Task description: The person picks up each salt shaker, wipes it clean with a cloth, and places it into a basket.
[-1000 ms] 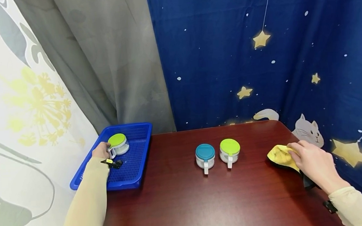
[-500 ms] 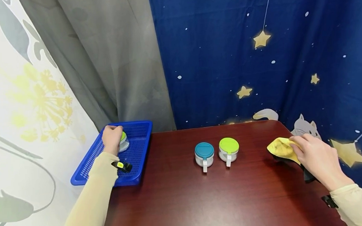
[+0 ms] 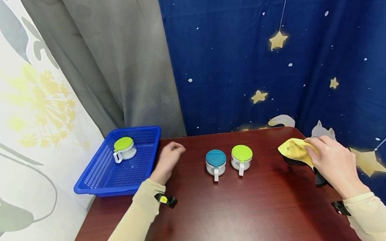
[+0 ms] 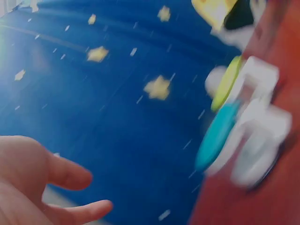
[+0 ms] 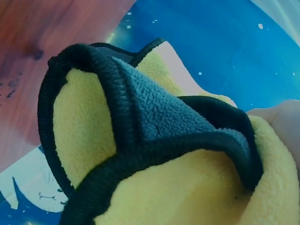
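My left hand point(image 3: 168, 160) is over the table between the basket and the jars, holding nothing. In the left wrist view its thumb and a finger point(image 4: 70, 176) stand apart. A clear seasoning jar with a green lid point(image 3: 123, 144) stands upright in the blue plastic basket point(image 3: 160, 136), its white handle facing front left. Two more jars stand side by side on the table: one with a teal lid point(image 3: 216, 158), one with a lime-green lid point(image 3: 242, 153). At the right, my right hand point(image 3: 335, 165) grips a yellow and dark grey cloth point(image 3: 293, 149), which hangs folded from the fingers, black-edged.
The dark red wooden table point(image 3: 234, 211) runs beneath everything. Behind it hang a grey curtain point(image 3: 140, 65) and a blue star-patterned curtain point(image 3: 226, 62). A white patterned curtain point(image 3: 30, 122) borders the basket on the left.
My left hand has let go of the green-lidded jar in the basket and moved right, out over the table. The right hand keeps hold of the cloth, shifting slightly left.
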Available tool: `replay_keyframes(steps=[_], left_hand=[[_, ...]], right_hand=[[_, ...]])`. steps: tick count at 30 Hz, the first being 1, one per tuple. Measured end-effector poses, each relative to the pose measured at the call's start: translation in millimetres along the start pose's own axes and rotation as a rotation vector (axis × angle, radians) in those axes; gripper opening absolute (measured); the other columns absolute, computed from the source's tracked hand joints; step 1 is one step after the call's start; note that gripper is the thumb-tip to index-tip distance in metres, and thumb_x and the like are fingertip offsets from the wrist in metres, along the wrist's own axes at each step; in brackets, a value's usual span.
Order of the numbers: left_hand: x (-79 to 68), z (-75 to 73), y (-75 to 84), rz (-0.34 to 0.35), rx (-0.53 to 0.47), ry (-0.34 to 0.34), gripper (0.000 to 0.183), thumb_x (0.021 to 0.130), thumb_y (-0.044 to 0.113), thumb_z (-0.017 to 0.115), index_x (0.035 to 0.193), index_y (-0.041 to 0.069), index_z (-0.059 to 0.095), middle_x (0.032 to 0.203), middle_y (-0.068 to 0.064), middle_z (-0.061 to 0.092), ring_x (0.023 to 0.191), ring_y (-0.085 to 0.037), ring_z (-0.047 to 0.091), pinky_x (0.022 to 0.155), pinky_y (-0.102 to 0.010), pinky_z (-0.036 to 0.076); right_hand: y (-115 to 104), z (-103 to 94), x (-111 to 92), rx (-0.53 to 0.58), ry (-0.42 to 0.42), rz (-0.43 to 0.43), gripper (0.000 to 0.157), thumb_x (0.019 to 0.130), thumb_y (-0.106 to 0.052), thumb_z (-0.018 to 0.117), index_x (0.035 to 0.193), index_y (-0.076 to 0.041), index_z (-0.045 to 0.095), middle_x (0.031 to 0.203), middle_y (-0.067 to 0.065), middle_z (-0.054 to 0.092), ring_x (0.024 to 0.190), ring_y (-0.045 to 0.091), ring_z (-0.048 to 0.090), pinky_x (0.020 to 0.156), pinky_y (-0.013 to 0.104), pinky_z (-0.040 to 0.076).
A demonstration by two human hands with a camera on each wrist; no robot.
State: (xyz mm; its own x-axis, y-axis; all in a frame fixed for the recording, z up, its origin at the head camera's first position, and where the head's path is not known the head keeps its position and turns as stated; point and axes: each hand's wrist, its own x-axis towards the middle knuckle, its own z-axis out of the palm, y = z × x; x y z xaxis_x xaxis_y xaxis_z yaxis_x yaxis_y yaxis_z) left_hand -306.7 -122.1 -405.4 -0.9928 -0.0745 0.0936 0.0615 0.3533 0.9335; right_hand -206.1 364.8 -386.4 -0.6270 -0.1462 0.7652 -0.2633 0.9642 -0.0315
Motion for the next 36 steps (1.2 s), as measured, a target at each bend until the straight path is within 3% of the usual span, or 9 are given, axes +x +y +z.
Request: replay_keyframes(steps=[3,6,10,13,22,29,32,36], left_hand=[[-15.6,28.7,-5.9,-0.107,-0.105,-0.194,0.017,0.092,0.015,0.066,0.104,0.003,0.067,0.094,-0.007,0.061,0.078,-0.02,0.054,0.07,-0.033,0.047],[-27.0,50.6,-13.9,-0.221,-0.156,-0.302,0.024,0.094,0.019,0.065,0.109,0.0,0.065,0.099,-0.009,0.059,0.081,-0.025,0.057,0.076,-0.04,0.053],[-37.5,66.7,-23.5,-0.317,-0.182,-0.327,0.035,0.092,0.023,0.066,0.117,-0.002,0.063,0.113,-0.018,0.058,0.098,-0.038,0.061,0.089,-0.052,0.053],[-42.4,75.2,-28.2,-0.358,-0.21,-0.333,0.04,0.09,0.022,0.068,0.121,-0.001,0.061,0.118,-0.025,0.056,0.103,-0.043,0.06,0.088,-0.052,0.053],[-41.4,91.8,-38.7,-0.442,-0.36,-0.385,0.032,0.088,0.019,0.068,0.112,-0.002,0.066,0.119,-0.029,0.058,0.092,-0.036,0.065,0.08,-0.044,0.058],[-39.8,96.4,-43.3,-0.526,-0.482,-0.465,0.042,0.091,0.025,0.066,0.121,-0.003,0.058,0.119,-0.025,0.06,0.103,-0.043,0.063,0.088,-0.049,0.055],[-38.4,99.2,-44.8,-0.565,-0.548,-0.468,0.046,0.091,0.027,0.067,0.123,-0.004,0.056,0.121,-0.025,0.058,0.107,-0.046,0.061,0.09,-0.051,0.054],[-36.1,103.9,-46.3,-0.604,-0.68,-0.422,0.048,0.092,0.027,0.071,0.122,-0.006,0.055,0.123,-0.027,0.053,0.113,-0.048,0.055,0.095,-0.054,0.05]], right_hand=[[-5,-1.0,2,0.008,0.022,0.009,0.027,0.079,-0.013,0.081,0.106,-0.014,0.074,0.093,0.007,0.065,0.062,0.026,0.056,0.039,0.034,0.032],[-11,-0.9,4,0.019,0.048,0.012,0.026,0.08,-0.013,0.081,0.106,-0.015,0.075,0.092,0.007,0.065,0.063,0.025,0.056,0.04,0.035,0.034],[-21,1.1,7,0.037,0.08,0.006,0.025,0.081,-0.013,0.08,0.106,-0.015,0.075,0.09,0.006,0.065,0.061,0.024,0.055,0.041,0.036,0.035],[-28,1.0,7,0.045,0.093,0.009,0.026,0.081,-0.013,0.081,0.106,-0.015,0.076,0.09,0.006,0.065,0.06,0.024,0.056,0.041,0.037,0.036],[-42,2.9,13,0.065,0.104,0.015,0.027,0.082,-0.014,0.08,0.109,-0.016,0.075,0.092,0.005,0.066,0.064,0.026,0.058,0.042,0.039,0.037],[-56,8.0,16,0.09,0.096,0.027,0.028,0.082,-0.014,0.08,0.109,-0.016,0.075,0.094,0.006,0.068,0.07,0.028,0.061,0.046,0.042,0.04],[-64,10.5,15,0.098,0.085,0.029,0.028,0.082,-0.014,0.08,0.11,-0.016,0.075,0.095,0.005,0.068,0.069,0.026,0.061,0.046,0.04,0.04],[-74,14.6,15,0.116,0.076,0.031,0.027,0.083,-0.016,0.08,0.11,-0.017,0.075,0.096,0.003,0.068,0.069,0.023,0.06,0.047,0.039,0.041]])
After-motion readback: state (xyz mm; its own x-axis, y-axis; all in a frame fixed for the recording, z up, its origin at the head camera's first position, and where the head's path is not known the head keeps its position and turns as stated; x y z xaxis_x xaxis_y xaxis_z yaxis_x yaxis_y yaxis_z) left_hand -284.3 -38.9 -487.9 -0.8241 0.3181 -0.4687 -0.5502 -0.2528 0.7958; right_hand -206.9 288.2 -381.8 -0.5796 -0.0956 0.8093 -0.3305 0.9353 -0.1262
